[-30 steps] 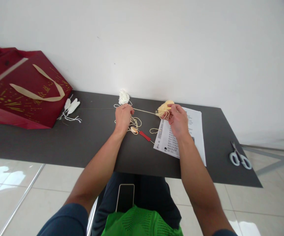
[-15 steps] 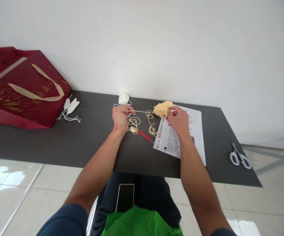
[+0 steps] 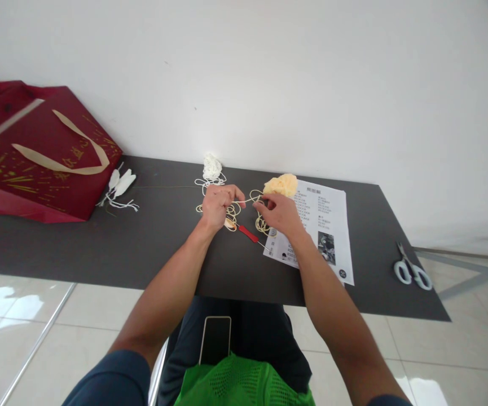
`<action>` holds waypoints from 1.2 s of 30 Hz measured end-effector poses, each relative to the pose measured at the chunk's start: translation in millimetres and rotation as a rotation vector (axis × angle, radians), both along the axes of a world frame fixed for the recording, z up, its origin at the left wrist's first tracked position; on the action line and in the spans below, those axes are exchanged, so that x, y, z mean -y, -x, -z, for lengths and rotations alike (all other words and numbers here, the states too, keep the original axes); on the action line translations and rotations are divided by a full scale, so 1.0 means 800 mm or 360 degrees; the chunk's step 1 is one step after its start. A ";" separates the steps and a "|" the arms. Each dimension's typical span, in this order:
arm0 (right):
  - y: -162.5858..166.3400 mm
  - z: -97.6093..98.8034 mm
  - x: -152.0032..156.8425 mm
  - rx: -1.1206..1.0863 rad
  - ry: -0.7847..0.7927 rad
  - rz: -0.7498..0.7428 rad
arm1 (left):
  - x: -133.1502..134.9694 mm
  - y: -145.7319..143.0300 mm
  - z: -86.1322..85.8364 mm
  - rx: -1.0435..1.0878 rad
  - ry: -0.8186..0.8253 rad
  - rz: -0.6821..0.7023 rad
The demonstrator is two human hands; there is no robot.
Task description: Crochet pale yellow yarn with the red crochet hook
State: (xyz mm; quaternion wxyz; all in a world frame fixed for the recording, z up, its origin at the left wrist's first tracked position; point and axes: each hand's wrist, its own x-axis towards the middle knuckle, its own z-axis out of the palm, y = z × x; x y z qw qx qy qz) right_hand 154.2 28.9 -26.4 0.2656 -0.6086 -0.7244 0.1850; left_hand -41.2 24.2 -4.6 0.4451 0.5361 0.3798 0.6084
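Observation:
My left hand (image 3: 217, 204) is closed, pinching a cream yarn strand (image 3: 247, 201) above the dark table (image 3: 100, 242). My right hand (image 3: 278, 215) is also closed on the same strand, a short way to the right. A cream yarn ball (image 3: 281, 185) lies just behind my right hand, at the top of a printed paper sheet (image 3: 324, 225). Loose loops of the yarn lie between and under my hands. A red-handled crochet hook (image 3: 250, 234) rests on the table below them, beside a small cream crocheted piece (image 3: 229, 224).
A white yarn clump (image 3: 212, 166) sits by the wall. White tassel pieces (image 3: 121, 185) lie next to a red gift bag (image 3: 36, 152) at the left. White scissors (image 3: 413, 273) rest near the table's right edge. A phone (image 3: 215, 339) lies on my lap.
My right hand let go of the yarn ball, moved left and down, and now pinches the strand near my left hand. The taut strand has gone slack into loops.

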 end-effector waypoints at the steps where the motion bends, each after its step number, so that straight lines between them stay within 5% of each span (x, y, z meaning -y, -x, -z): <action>1: 0.003 0.001 -0.001 0.0052 -0.0003 -0.0031 | 0.001 0.000 0.000 -0.0013 -0.0012 0.0042; 5: 0.000 -0.003 -0.002 0.0023 -0.0071 -0.0066 | 0.002 0.000 -0.001 -0.0058 -0.0042 0.0056; 11: -0.032 -0.032 0.004 -0.1152 0.0375 0.0043 | -0.004 0.003 0.003 0.0031 -0.0081 -0.0001; 14: -0.034 -0.040 0.007 -0.1369 0.0559 -0.0001 | -0.004 0.004 0.004 0.0047 -0.0106 0.0005; 18: -0.030 -0.035 0.006 -0.1167 0.0501 -0.0007 | -0.005 0.005 0.004 -0.0035 0.0043 -0.0049; 24: -0.038 -0.028 0.000 -0.0280 -0.0126 0.0315 | -0.007 0.004 0.003 0.0072 -0.0020 -0.0202; 32: -0.023 -0.026 0.019 0.0433 0.0513 -0.0069 | -0.011 0.006 0.008 0.0070 -0.0062 -0.0299; 36: -0.013 -0.027 0.022 0.0483 0.0440 -0.0124 | -0.014 0.006 0.013 0.0129 -0.0130 -0.0233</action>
